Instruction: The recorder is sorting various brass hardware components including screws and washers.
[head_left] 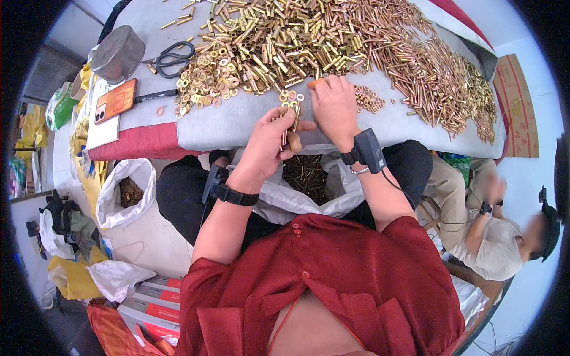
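Over the table's near edge, my left hand (276, 132) is closed round a few slim brass-coloured metal bolts (295, 121), upright between thumb and fingers; a tan cover sits on one fingertip. My right hand (333, 111) rests at the front of a heap of brass-coloured metal sleeves (279, 50). Its fingers curl down and an orange cover (314, 83) shows on one; what they hold is hidden. Between the hands lie several loose washers (289, 98). Below, in my lap, an open white sack (270, 193) holds many bolts (304, 178).
A washer pile (205, 83), black scissors (173, 59), a metal pan (117, 54), an orange phone (116, 102) and a black pen (155, 95) lie left. Thin bolts (427, 77) and small rings (368, 98) lie right. Another white sack (148, 193) stands left; a person (493, 237) sits right.
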Motion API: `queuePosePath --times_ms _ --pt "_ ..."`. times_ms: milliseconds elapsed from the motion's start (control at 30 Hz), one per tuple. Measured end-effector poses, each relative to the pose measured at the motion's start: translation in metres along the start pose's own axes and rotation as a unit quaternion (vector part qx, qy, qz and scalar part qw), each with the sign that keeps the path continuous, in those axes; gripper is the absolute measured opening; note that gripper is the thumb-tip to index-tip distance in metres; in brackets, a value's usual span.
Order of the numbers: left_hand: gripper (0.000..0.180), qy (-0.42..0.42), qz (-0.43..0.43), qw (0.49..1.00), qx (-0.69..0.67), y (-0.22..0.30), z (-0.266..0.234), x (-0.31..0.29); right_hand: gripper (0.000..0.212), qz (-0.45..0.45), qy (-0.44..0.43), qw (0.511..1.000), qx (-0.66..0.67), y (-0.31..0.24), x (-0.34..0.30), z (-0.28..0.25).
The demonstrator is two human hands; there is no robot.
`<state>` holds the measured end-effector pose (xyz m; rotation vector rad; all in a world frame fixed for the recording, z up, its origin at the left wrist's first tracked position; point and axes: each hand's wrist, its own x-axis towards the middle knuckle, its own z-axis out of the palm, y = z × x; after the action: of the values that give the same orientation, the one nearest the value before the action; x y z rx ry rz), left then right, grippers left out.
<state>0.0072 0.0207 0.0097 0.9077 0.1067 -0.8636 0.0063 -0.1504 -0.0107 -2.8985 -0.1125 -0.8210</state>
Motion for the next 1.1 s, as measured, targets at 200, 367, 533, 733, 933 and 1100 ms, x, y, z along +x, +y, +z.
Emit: queuePosePath --times_ms 200,367,533,733,933,1100 --pt "0.024 0.036 0.052 0.994 0.086 -0.007 -0.003 0.001 0.016 0.118 0.012 0.956 0.268 -0.007 -0.006 -0.017" --pt "0.016 0.041 0.078 0.983 0.16 -0.009 0.0 0.0 0.014 0.171 -0.076 0.864 0.467 -0.022 -0.017 -0.037" --pt "0.008 0.069 0.12 0.958 0.252 -0.012 0.006 0.0 0.015 0.158 -0.023 0.881 0.445 -0.025 -0.027 -0.034" --pt "0.008 0.115 0.325 0.831 0.436 -0.025 0.004 0.005 0.014 0.174 -0.044 0.879 0.442 -0.022 -0.025 -0.038" --pt "0.008 0.098 0.266 0.888 0.362 -0.015 0.015 -0.003 0.013 0.147 -0.029 0.884 0.443 -0.019 -0.024 -0.041" --pt "0.008 0.085 0.305 0.868 0.381 -0.022 0.007 0.005 0.013 0.135 -0.027 0.89 0.435 -0.019 -0.027 -0.047"
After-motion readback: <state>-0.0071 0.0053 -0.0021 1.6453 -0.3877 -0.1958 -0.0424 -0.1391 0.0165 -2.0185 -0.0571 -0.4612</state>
